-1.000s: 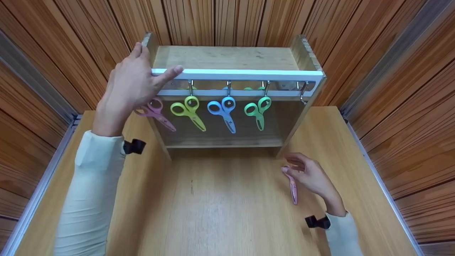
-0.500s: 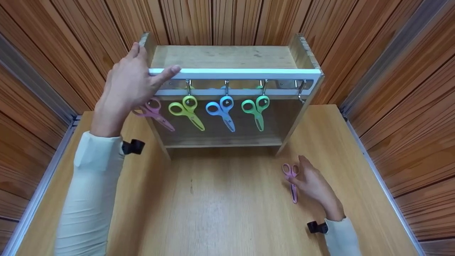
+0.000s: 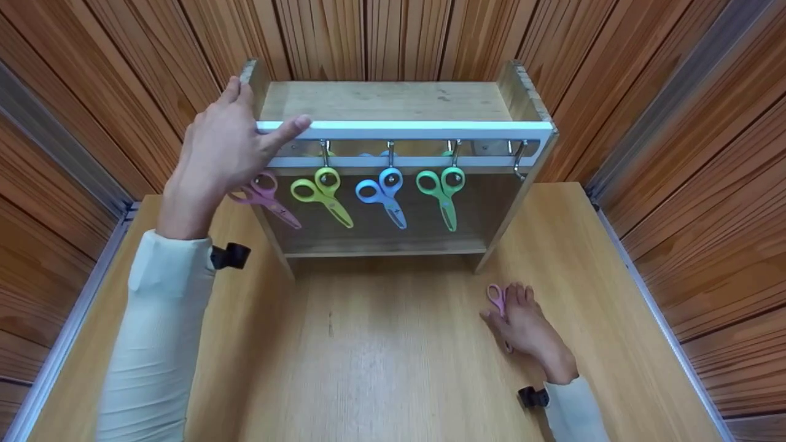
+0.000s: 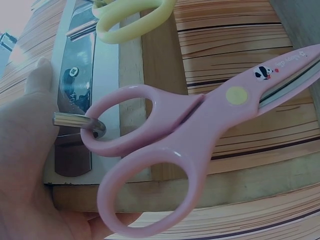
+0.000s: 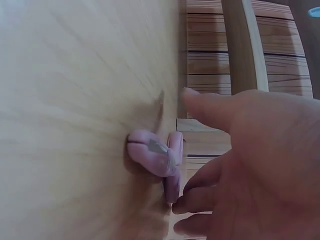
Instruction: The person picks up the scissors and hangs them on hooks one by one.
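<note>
My left hand (image 3: 224, 138) rests on the top left corner of a wooden shelf (image 3: 368, 101), its thumb stretched along the white rail (image 3: 405, 129) and its fingers along the side panel. Pink scissors (image 4: 215, 115) hang by one finger loop from a metal hook (image 4: 75, 120) beside that hand. Yellow scissors (image 3: 324, 193), blue scissors (image 3: 384, 193) and green scissors (image 3: 443, 193) hang further along. On the tabletop, a second pair of pink scissors (image 3: 496, 296) lies partly hidden under my right hand (image 3: 528, 328). Its thumb and fingers are spread around that pair in the right wrist view (image 5: 155, 155).
A bare hook (image 3: 521, 161) is at the rail's right end. The shelf stands on a wooden table (image 3: 368, 356) near the panelled back wall (image 3: 405, 37). Metal strips (image 3: 663, 331) run along the table's sides.
My right hand has let go of the pink scissors on the table, drawn back, then moved down and over them with fingers extended. The left hand stays on the shelf corner.
</note>
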Demonstrator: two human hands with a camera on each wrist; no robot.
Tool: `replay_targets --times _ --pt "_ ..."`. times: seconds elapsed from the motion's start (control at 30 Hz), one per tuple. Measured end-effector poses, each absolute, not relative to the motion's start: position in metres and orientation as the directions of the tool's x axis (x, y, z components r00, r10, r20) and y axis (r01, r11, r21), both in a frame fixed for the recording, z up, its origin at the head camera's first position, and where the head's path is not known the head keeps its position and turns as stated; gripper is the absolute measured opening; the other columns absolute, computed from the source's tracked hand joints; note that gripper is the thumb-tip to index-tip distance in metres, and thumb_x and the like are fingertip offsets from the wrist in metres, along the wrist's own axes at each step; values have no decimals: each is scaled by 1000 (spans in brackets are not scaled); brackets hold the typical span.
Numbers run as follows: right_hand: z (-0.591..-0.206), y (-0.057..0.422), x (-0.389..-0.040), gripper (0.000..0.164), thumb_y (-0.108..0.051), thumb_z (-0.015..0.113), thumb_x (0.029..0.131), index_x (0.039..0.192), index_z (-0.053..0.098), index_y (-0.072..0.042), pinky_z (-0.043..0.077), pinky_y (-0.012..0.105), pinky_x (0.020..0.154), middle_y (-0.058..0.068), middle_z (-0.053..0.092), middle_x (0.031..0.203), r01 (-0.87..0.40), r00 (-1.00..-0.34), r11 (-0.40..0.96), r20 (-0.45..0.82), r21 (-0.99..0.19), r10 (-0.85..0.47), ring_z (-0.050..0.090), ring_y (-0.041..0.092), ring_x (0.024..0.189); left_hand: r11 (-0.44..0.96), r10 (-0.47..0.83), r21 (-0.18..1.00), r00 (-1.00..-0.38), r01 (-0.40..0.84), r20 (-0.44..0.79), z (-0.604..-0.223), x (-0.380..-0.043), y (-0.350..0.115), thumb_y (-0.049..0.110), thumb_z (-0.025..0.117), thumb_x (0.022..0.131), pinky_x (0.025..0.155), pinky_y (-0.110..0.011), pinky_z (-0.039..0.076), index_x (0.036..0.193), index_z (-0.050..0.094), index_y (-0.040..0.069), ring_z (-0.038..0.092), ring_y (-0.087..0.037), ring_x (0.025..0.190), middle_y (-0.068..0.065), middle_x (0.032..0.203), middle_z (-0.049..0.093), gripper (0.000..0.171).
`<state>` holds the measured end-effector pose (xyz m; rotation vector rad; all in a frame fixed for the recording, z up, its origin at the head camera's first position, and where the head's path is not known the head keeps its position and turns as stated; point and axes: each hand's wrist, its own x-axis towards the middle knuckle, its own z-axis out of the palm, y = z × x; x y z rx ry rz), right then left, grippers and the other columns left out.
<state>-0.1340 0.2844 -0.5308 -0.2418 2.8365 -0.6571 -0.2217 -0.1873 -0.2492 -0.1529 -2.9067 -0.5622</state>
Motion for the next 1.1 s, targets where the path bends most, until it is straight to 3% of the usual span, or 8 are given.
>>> replay_targets --times 0.07,0.17,0.33,0.47,0.83,1.0,1.1 --pt "-531 282 -134 86 -39 52 110 155 15 24 15 76 123 46 12 165 -88 -960 901 -207 -424 -191 7 63 155 926 67 354 -979 133 194 -249 -222 -188 87 39 93 55 -41 38 165 22 -3 45 -30 65 -26 175 10 116" --pt "-530 278 -134 80 -35 46 112 156 15 23 16 78 122 45 10 166 -50 -956 917 -246 -395 -158 7 62 156 925 62 357 -980 128 190 -249 -222 -187 87 39 93 56 -40 38 165 20 -2 45 -29 65 -25 175 10 116" --pt "-529 274 -135 69 -24 39 111 158 14 21 16 77 123 43 8 168 -12 -946 936 -298 -351 -124 7 61 157 917 53 380 -981 121 184 -249 -221 -186 86 40 94 75 -52 52 166 18 0 58 -43 89 -24 176 9 115" --pt "-528 273 -134 68 -21 40 110 158 16 21 18 77 122 42 10 168 -13 -946 946 -302 -325 -117 9 60 157 915 52 386 -982 119 179 -249 -221 -186 86 39 94 85 -57 53 167 17 1 58 -46 98 -23 176 8 115" --pt "-529 268 -136 68 -21 49 107 157 24 18 25 75 122 42 20 166 -5 -959 952 -269 -305 -91 19 59 156 923 64 362 -981 127 182 -250 -220 -189 87 38 93 64 -43 43 166 18 -1 52 -34 72 -25 175 8 116" --pt "-530 269 -136 57 -16 57 100 143 45 19 45 68 112 41 45 152 -83 -988 957 -103 -279 -116 43 57 143 924 67 357 -978 135 196 -250 -220 -189 87 38 93 59 -42 40 165 19 -4 46 -31 65 -27 174 9 117" --pt "-530 270 -133 54 -14 59 98 138 49 21 50 65 108 42 51 146 -84 -994 960 -45 -265 -100 49 58 138 921 70 363 -978 139 197 -251 -221 -188 87 38 93 57 -41 39 165 18 -3 44 -29 62 -26 175 9 117"
